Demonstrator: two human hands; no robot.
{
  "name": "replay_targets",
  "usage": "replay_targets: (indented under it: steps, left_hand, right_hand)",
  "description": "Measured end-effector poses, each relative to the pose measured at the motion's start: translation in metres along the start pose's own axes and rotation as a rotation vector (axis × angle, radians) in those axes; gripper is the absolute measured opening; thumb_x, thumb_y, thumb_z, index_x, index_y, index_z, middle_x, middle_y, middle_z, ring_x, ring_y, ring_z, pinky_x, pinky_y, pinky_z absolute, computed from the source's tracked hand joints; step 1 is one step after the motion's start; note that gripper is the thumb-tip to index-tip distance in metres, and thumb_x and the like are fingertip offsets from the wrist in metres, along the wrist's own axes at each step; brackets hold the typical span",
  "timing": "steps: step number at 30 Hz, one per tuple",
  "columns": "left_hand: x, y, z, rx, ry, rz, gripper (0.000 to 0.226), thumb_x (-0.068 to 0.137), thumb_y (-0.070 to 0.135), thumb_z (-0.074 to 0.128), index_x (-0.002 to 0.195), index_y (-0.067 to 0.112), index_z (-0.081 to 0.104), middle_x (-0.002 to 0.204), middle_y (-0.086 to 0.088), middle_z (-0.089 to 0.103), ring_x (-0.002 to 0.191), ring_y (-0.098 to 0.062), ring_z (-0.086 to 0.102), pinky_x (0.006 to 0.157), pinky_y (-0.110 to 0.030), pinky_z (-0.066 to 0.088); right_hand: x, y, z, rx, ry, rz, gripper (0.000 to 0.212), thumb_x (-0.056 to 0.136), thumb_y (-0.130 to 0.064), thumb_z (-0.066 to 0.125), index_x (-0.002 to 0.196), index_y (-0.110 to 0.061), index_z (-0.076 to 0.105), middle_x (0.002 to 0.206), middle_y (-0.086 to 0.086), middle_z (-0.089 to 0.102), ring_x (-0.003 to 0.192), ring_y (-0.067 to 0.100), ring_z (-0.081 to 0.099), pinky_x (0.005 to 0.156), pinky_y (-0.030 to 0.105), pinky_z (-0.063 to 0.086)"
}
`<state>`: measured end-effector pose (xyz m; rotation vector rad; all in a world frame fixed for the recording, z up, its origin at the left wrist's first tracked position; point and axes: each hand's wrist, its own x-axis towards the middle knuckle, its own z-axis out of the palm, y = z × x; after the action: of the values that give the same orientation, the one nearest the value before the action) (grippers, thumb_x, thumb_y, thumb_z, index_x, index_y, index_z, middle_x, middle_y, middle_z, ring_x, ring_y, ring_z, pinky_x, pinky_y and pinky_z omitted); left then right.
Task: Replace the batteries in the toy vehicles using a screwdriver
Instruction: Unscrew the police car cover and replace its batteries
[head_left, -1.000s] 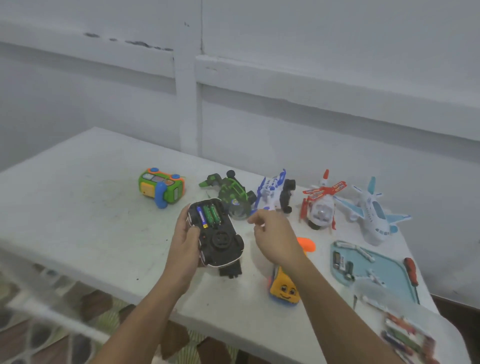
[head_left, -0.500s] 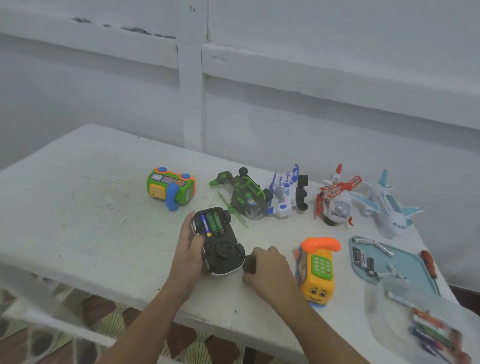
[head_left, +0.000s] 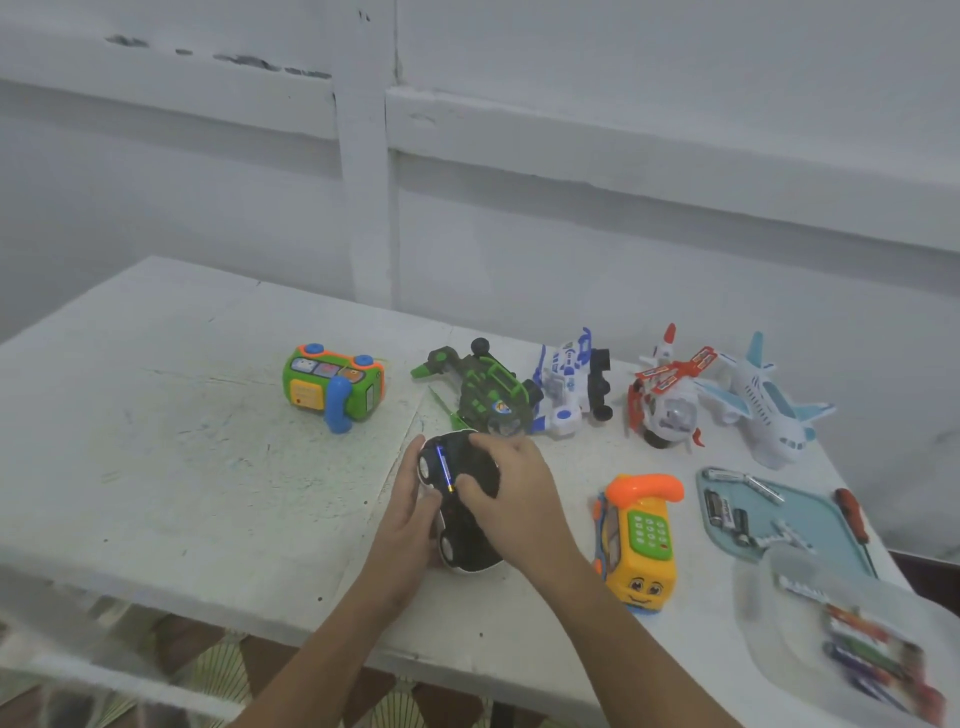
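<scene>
White table (head_left: 156, 467), scuffed, set against a white wall.
Clear plastic tub (head_left: 779, 577) at the near right corner; coloured batteries inside, blurred.
Pale blue tray (head_left: 821, 514) just behind the tub, with loose batteries (head_left: 724, 512) lying on it.
Row of toys along the far side: white airplane (head_left: 769, 410), red-and-white helicopter (head_left: 665, 400), blue-and-white vehicle (head_left: 571, 384), dark green vehicle (head_left: 488, 389), and, well apart to the left, a green toy camera (head_left: 332, 384).
Yellow toy phone (head_left: 641, 545) with an orange handset, near the front, between the hands and the tray.
Black toy car (head_left: 462, 545) at mid-table, belly up, held in both hands.
Left hand (head_left: 410, 519) clasps the car's left flank, thumb laid across the underside.
Right hand (head_left: 514, 493) grips the car from above, fingers curled over the battery bay.
Red-handled screwdriver (head_left: 852, 514) lies along the tray's right edge, untouched.
One blue battery (head_left: 444, 467) shows in the car's open bay, beside the right thumb.
</scene>
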<state>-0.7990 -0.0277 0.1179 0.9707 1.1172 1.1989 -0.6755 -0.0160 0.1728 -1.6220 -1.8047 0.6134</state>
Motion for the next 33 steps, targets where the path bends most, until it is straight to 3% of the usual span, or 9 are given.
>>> replay_targets:
  steps: [5,9,13,23,28,33]
  left_hand:
    - [0.0,-0.001,-0.003,-0.01,-0.006,0.008,0.055,0.106,0.016,0.036,0.133,0.064,0.033,0.149,0.015,0.045,0.132,-0.019,0.052,0.105,-0.054,0.046]
    - [0.001,-0.003,-0.003,0.049,0.002,0.038,0.061,0.105,0.011,0.036,0.131,0.066,0.033,0.15,0.012,0.044,0.136,-0.024,0.047,0.11,-0.056,0.039]
    - [0.002,-0.003,-0.004,0.063,0.004,0.047,0.064,0.105,0.013,0.036,0.128,0.072,0.033,0.151,0.019,0.041,0.138,-0.021,0.045,0.111,-0.056,0.039]
    - [0.003,-0.005,-0.004,0.041,-0.01,0.046,0.064,0.106,0.014,0.035,0.127,0.074,0.035,0.15,0.021,0.041,0.138,-0.019,0.045,0.11,-0.059,0.037]
    - [0.002,-0.003,-0.003,0.055,0.004,0.044,0.063,0.106,0.014,0.035,0.129,0.072,0.035,0.148,0.022,0.043,0.135,-0.017,0.048,0.11,-0.057,0.039]
    - [0.001,0.0,-0.001,0.067,0.013,0.035,0.062,0.105,0.011,0.035,0.13,0.068,0.035,0.147,0.016,0.047,0.134,-0.026,0.048,0.109,-0.057,0.041]
  right_hand:
    - [-0.001,-0.005,0.011,-0.078,0.025,-0.038,0.048,0.09,-0.022,0.059,0.138,-0.019,0.052,0.113,0.001,0.039,0.115,0.02,0.041,0.09,0.017,0.029]
    - [-0.002,-0.004,0.016,-0.106,0.034,-0.073,0.048,0.091,-0.025,0.06,0.138,-0.018,0.053,0.111,0.002,0.041,0.112,0.02,0.043,0.089,0.018,0.03]
    - [0.001,-0.003,0.016,-0.101,0.024,-0.093,0.048,0.092,-0.025,0.061,0.139,-0.018,0.053,0.109,-0.002,0.038,0.113,0.018,0.042,0.092,0.017,0.029]
    - [0.001,0.001,0.02,-0.106,0.003,-0.1,0.047,0.094,-0.026,0.059,0.141,-0.018,0.051,0.116,0.004,0.041,0.114,0.019,0.04,0.1,0.027,0.035]
    - [-0.002,0.003,0.022,-0.081,0.026,-0.102,0.046,0.095,-0.027,0.059,0.139,-0.016,0.052,0.116,0.004,0.043,0.114,0.018,0.04,0.098,0.024,0.032]
    - [-0.001,0.003,0.024,-0.104,0.024,-0.095,0.047,0.093,-0.031,0.054,0.136,-0.014,0.055,0.119,0.009,0.047,0.116,0.024,0.043,0.1,0.032,0.036]
